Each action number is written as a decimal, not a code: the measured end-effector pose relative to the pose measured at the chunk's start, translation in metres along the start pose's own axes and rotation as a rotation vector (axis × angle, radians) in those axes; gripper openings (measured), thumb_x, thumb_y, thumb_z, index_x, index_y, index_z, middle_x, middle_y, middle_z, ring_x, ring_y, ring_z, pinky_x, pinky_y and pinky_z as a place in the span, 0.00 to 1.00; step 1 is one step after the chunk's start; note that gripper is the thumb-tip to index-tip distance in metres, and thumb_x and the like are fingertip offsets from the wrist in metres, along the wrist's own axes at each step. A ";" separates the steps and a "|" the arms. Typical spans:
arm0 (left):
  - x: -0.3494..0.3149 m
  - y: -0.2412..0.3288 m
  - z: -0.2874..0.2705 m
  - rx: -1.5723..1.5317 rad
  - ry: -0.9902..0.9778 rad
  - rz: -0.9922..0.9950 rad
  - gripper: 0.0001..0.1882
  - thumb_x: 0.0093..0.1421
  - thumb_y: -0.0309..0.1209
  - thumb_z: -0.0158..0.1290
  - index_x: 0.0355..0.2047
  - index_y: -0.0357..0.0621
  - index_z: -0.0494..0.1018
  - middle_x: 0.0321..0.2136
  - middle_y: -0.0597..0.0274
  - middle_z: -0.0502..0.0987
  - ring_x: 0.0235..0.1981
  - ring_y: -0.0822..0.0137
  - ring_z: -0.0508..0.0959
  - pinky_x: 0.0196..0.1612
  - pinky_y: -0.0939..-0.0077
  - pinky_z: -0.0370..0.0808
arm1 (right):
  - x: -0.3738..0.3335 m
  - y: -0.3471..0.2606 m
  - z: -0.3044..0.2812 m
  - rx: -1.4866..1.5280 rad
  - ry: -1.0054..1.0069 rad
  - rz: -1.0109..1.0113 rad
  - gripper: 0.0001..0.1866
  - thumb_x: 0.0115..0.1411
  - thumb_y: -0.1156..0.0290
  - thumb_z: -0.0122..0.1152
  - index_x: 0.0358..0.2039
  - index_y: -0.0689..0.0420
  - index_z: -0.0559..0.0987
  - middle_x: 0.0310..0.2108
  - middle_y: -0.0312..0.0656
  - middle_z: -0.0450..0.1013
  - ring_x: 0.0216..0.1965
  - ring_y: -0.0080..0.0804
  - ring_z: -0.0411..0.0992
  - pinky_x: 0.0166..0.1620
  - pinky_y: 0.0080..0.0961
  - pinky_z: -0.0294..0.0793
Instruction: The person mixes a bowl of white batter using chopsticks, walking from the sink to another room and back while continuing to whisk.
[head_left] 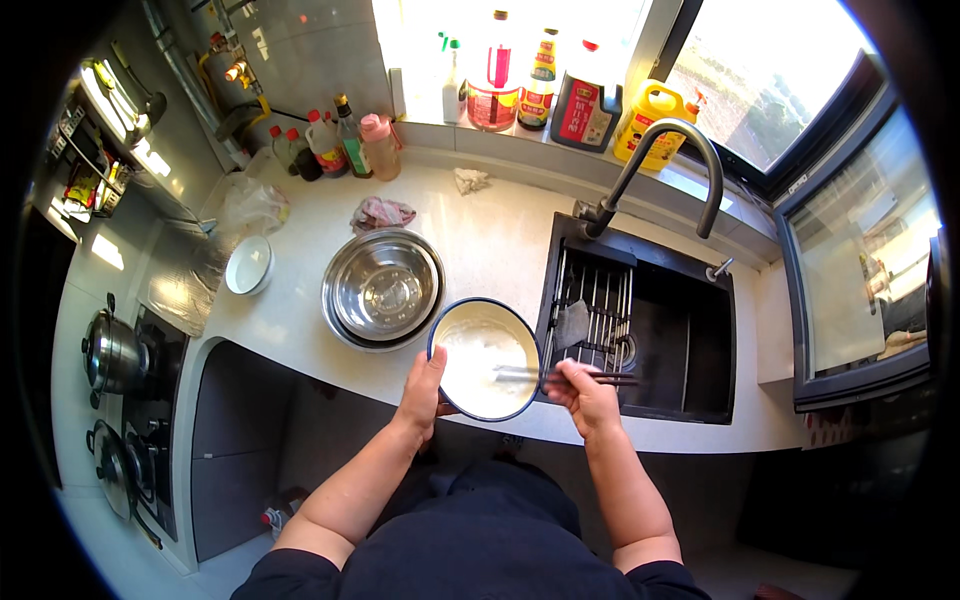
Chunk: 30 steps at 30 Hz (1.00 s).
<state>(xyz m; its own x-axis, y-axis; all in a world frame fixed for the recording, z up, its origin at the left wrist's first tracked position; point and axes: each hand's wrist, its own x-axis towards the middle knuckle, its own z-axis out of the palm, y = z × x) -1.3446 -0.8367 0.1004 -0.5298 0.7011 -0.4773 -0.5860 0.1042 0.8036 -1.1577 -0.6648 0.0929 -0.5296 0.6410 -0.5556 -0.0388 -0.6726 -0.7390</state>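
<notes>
Blue-rimmed bowl (485, 355) of pale batter at the counter (500, 240) edge beside the black sink (680, 340), left hand (422, 392) clasping its near rim, right hand (583, 392) pinching chopsticks (560, 375) laid over the bowl, stacked steel bowls (383, 288) just left, small white bowl (249, 265) farther left.

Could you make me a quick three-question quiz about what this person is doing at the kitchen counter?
1. True or false: the left hand grips the rim of the blue-rimmed bowl.
2. What does the right hand hold? A) a ladle B) chopsticks C) a sponge
3. What stands on the counter just left of that bowl?

Key:
1. True
2. B
3. The stacked steel bowls
</notes>
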 end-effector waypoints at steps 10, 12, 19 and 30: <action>-0.004 0.003 0.002 -0.060 -0.046 -0.017 0.32 0.64 0.53 0.40 0.59 0.44 0.56 0.51 0.55 0.70 0.47 0.62 0.76 0.41 0.67 0.79 | 0.004 -0.009 -0.006 0.093 -0.009 -0.025 0.08 0.60 0.69 0.58 0.33 0.61 0.78 0.26 0.46 0.77 0.25 0.33 0.77 0.26 0.22 0.79; -0.003 0.002 0.003 -0.059 -0.051 -0.005 0.32 0.64 0.53 0.40 0.59 0.43 0.55 0.52 0.54 0.69 0.48 0.61 0.75 0.42 0.66 0.79 | 0.007 -0.008 0.003 0.026 0.151 -0.176 0.08 0.60 0.70 0.58 0.33 0.62 0.78 0.27 0.46 0.77 0.25 0.33 0.77 0.26 0.22 0.79; -0.002 0.005 0.008 -0.124 -0.101 0.073 0.34 0.65 0.53 0.40 0.61 0.43 0.53 0.54 0.52 0.67 0.51 0.59 0.73 0.48 0.63 0.76 | 0.001 -0.014 0.007 0.025 0.153 -0.253 0.07 0.59 0.71 0.60 0.33 0.62 0.78 0.27 0.45 0.77 0.27 0.32 0.77 0.28 0.22 0.79; 0.002 0.001 0.012 -0.131 -0.077 0.097 0.33 0.64 0.53 0.40 0.60 0.42 0.55 0.53 0.54 0.69 0.51 0.60 0.73 0.49 0.63 0.75 | -0.015 -0.046 0.020 -0.243 -0.001 -0.213 0.07 0.57 0.71 0.61 0.31 0.62 0.79 0.25 0.44 0.76 0.23 0.29 0.76 0.25 0.22 0.78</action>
<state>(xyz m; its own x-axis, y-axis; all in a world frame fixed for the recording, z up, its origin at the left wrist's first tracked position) -1.3387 -0.8263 0.1044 -0.5418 0.7560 -0.3674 -0.6122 -0.0555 0.7887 -1.1646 -0.6510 0.1424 -0.5325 0.7573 -0.3780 0.0542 -0.4151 -0.9082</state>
